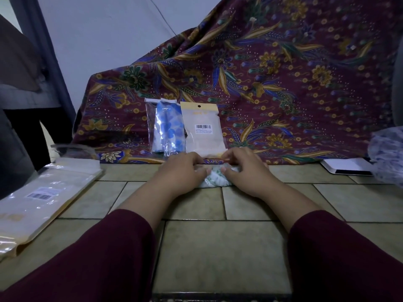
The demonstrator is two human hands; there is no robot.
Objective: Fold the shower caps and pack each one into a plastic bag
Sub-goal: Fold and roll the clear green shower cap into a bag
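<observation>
A white shower cap with a green print (214, 178) lies bunched on the tiled floor in the middle. My left hand (182, 170) grips its left end and my right hand (243, 168) grips its right side, fingers curled over it. Most of the cap is hidden under my hands. Behind them a clear plastic bag holding a blue-flowered cap (166, 127) leans against a patterned cloth, beside a cream bag with a barcode label (202, 129).
Several empty cream plastic bags (41, 197) lie on the floor at the left. A loose blue-and-white shower cap (387, 158) sits at the right edge over a white flat object (346, 166). Maroon batik cloth (283, 73) drapes behind.
</observation>
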